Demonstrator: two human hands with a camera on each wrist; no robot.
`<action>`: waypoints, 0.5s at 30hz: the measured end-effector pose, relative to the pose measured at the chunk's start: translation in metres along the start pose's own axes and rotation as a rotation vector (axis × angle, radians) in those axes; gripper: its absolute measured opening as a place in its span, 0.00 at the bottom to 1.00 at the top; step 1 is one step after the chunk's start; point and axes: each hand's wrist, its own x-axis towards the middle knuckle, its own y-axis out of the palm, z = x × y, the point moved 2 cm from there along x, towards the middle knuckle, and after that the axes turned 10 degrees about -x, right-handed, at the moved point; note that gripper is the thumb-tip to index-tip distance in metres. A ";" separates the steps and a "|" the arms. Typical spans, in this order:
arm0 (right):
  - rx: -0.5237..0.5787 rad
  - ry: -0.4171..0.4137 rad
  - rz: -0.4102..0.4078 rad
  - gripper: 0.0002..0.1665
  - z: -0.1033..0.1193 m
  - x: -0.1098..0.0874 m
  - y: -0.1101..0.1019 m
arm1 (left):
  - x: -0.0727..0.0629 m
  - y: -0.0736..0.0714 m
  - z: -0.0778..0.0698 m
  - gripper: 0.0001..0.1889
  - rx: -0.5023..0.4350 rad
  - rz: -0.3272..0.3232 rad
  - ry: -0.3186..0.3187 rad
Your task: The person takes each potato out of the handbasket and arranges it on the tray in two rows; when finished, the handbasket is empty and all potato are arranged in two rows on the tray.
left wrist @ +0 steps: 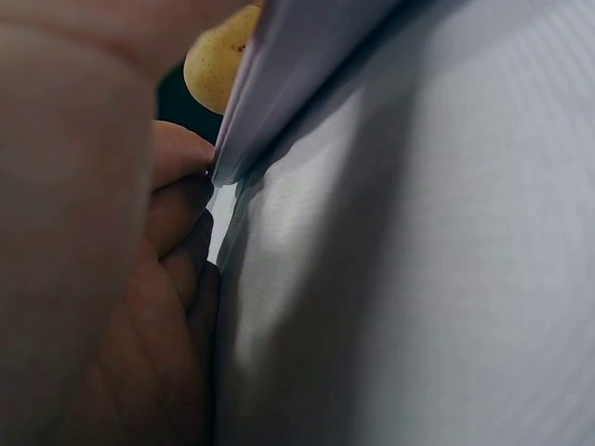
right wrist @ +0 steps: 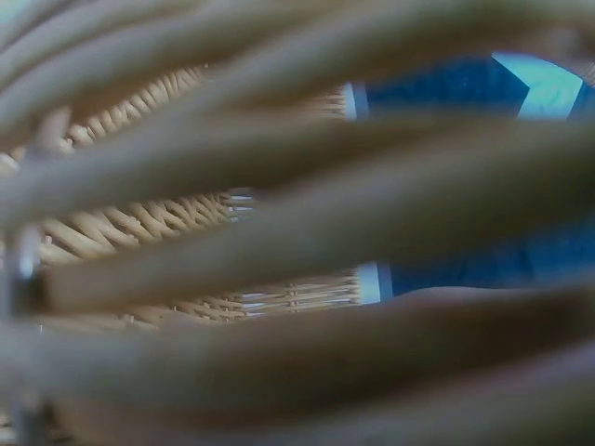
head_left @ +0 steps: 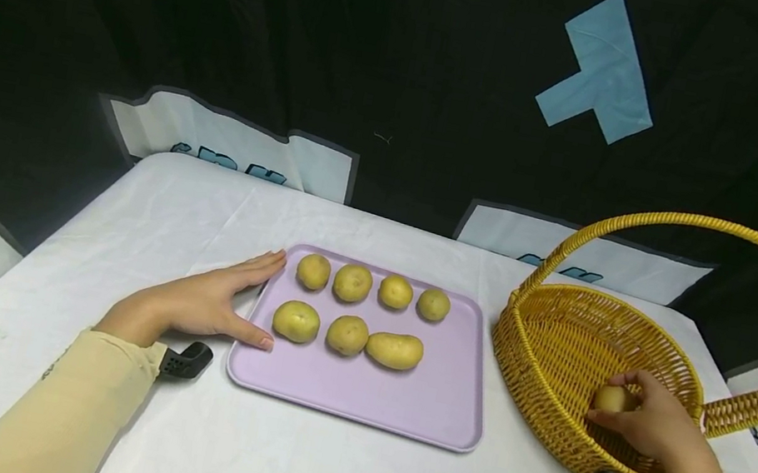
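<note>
In the head view, a lilac tray (head_left: 366,395) lies on the table with two rows of potatoes on it, among them a long potato (head_left: 394,351) at the right end of the nearer row. My left hand (head_left: 208,299) rests at the tray's left edge, thumb over the rim and fingers stretched along the side. A potato (left wrist: 216,65) shows above the tray edge in the left wrist view. On the right, my right hand (head_left: 654,420) reaches inside a yellow wicker basket (head_left: 528,381) and grips a potato (head_left: 612,399). Blurred basket strands fill the right wrist view, hiding that hand's fingers.
The basket's tall arched handle (head_left: 701,221) rises over its opening, to the right of the tray. A white cloth (head_left: 161,435) covers the table. Behind it hangs a black backdrop (head_left: 409,64) with blue and white shapes.
</note>
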 end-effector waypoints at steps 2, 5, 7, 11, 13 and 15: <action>0.005 0.013 0.005 0.41 0.001 0.000 0.000 | 0.000 0.000 0.000 0.66 -0.004 0.001 0.000; 0.010 0.023 0.006 0.43 0.003 -0.001 -0.001 | 0.001 0.000 0.001 0.66 -0.008 0.002 0.002; 0.014 0.022 0.004 0.43 0.002 -0.001 -0.001 | 0.001 0.000 0.001 0.66 -0.009 0.003 0.005; 0.022 0.025 -0.005 0.45 0.003 -0.001 -0.001 | 0.001 0.000 0.001 0.66 -0.009 0.003 0.006; 0.022 0.023 -0.007 0.46 0.003 -0.001 -0.001 | 0.001 0.000 0.001 0.66 -0.009 0.003 0.004; 0.019 0.024 -0.011 0.47 0.004 -0.002 -0.002 | 0.001 0.000 0.001 0.66 -0.009 0.004 0.002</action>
